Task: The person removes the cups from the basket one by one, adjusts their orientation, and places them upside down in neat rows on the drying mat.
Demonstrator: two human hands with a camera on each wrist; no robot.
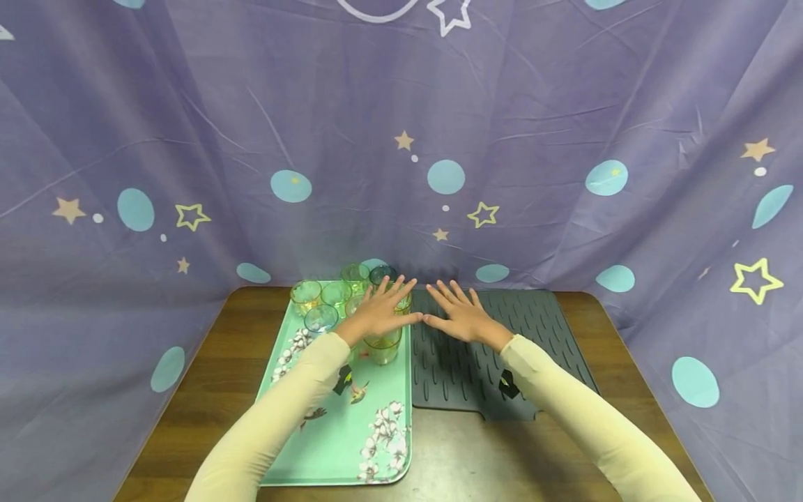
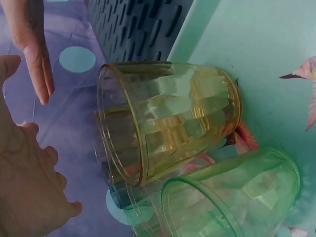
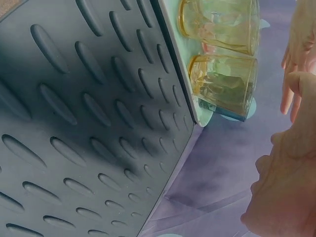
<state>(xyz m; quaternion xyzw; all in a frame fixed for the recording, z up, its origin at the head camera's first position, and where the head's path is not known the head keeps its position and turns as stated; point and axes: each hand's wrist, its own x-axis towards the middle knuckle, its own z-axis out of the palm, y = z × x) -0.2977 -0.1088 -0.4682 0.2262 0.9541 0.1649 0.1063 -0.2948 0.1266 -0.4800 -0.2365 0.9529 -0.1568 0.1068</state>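
My left hand [image 1: 379, 315] is held out above the glasses on the tray, fingers spread and holding nothing. The right hand [image 1: 463, 318] hovers over the dark grey ridged mat [image 1: 533, 314], also with spread fingers; the two thumb tips nearly meet or touch. Several clear coloured glasses stand at the far end of the mint-green tray [image 1: 301, 460]. Among them are a yellow glass [image 1: 383, 352], a blue glass [image 1: 321, 318] and a green glass [image 1: 336, 293]. In the left wrist view a yellow glass [image 2: 173, 118] stands beside a green glass [image 2: 232, 192]. Some glasses are partly hidden behind my left hand.
The tray and mat lie side by side on a wooden table [image 1: 201, 390]. Flower and bird prints decorate the tray. A purple curtain [image 1: 376, 104] with stars and blue spots hangs right behind the table and along its sides.
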